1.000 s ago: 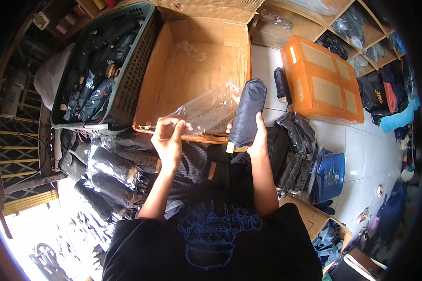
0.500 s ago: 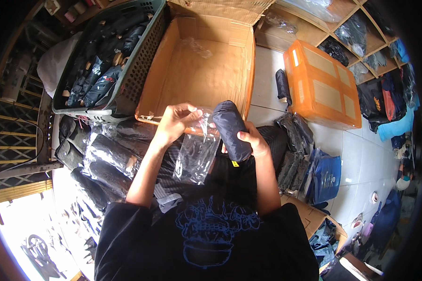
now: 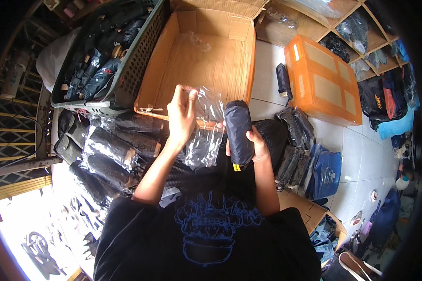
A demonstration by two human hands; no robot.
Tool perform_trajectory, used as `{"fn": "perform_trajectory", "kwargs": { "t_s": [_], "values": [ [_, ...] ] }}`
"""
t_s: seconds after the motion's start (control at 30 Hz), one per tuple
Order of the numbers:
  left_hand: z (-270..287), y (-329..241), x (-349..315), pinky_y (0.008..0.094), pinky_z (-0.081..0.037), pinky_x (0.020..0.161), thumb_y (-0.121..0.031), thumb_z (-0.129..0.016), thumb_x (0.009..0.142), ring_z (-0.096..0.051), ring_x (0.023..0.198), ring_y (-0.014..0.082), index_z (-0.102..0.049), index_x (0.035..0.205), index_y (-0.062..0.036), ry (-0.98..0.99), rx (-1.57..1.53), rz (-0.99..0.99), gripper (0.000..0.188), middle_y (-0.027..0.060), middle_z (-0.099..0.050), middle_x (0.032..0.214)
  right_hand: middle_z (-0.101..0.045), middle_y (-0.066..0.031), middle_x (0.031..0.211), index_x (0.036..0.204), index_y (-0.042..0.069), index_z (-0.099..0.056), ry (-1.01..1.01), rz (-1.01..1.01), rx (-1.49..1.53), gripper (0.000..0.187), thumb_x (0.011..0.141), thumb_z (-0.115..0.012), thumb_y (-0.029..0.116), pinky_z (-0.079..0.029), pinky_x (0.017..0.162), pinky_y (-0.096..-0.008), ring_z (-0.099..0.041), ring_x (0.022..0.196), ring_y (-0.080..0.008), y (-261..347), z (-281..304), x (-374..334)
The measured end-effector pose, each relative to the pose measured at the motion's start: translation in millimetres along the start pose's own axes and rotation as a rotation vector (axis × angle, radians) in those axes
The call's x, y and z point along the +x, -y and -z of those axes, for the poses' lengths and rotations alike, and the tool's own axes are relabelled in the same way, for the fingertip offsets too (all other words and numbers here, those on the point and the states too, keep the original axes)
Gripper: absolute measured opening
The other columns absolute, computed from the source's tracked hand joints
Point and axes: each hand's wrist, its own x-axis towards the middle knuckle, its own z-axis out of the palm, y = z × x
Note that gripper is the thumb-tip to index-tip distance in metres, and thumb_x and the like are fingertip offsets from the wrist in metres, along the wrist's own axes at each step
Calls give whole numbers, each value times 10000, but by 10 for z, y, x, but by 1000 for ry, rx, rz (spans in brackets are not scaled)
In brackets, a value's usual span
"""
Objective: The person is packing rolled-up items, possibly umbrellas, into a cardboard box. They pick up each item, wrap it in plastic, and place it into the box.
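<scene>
My right hand (image 3: 259,146) is wrapped round a folded umbrella (image 3: 238,129) in a dark sleeve, held nearly upright over my lap. A small yellow tag (image 3: 237,167) sticks out at its lower end. My left hand (image 3: 182,114) pinches the upper edge of a clear plastic bag (image 3: 204,145) between thumb and fingers. The bag hangs down just left of the umbrella, wrinkled and see-through, with nothing visible inside it. Some fingertips of my right hand are hidden behind the umbrella.
Ahead stands an open cardboard box (image 3: 151,89); left of it, a green basket (image 3: 138,70) holds folded umbrellas. Plastic-wrapped umbrellas (image 3: 109,150) lie at my left. Right are a taped orange-brown box (image 3: 321,86), a loose umbrella (image 3: 282,80) and blue packages (image 3: 327,173).
My left hand has risen and turned, pulling the bag's upper part higher and spreading it. My right hand has shifted slightly right, and the umbrella stands more upright.
</scene>
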Motion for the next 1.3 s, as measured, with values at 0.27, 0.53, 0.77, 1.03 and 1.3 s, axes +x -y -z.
{"fn": "perform_trajectory", "kwargs": {
  "t_s": [0.27, 0.53, 0.77, 1.03, 1.3],
  "values": [
    [110, 5, -22, 272, -364, 478, -187, -640, 932, -446, 526, 77, -487, 1051, -14, 2, -132, 324, 259, 38, -542, 595, -588, -220, 1193, 1254, -128, -447, -43, 2, 71, 665, 864, -621, 382, -561, 606, -355, -669, 684, -265, -168, -4, -16],
    [423, -271, -846, 463, -370, 960, -313, -840, 641, -414, 1136, 332, -654, 1036, -138, 454, 596, -325, 470, 129, -467, 1228, -577, -192, 1234, 1291, -94, -441, -99, -38, 99, 618, 924, -542, 393, -572, 606, -352, -673, 690, -252, -151, 245, 55],
    [331, 91, -915, 363, -416, 766, -50, -740, 745, -532, 867, 246, -637, 909, -86, 257, 442, -374, 197, 53, -593, 925, -610, -170, 1152, 1272, -88, -452, -187, -102, 56, 576, 924, -557, 359, -571, 606, -356, -674, 680, -254, -187, 308, 72],
    [44, 129, -902, 356, -512, 658, 48, -710, 745, -629, 756, 275, -641, 876, -25, 233, 369, -375, 165, 102, -630, 826, -630, -208, 912, 1344, -41, -352, 4, -314, -68, 679, 860, -639, 339, -575, 587, -357, -673, 674, -273, 108, 69, -502],
    [7, 25, -947, 350, -522, 700, 86, -682, 753, -638, 782, 277, -647, 887, -5, 316, 179, -337, 166, 111, -649, 868, -531, -181, 1177, 1493, 61, -211, -101, -366, -135, 744, 897, -622, 232, -579, 585, -356, -640, 841, -231, -172, 89, -600]
  ]
}}
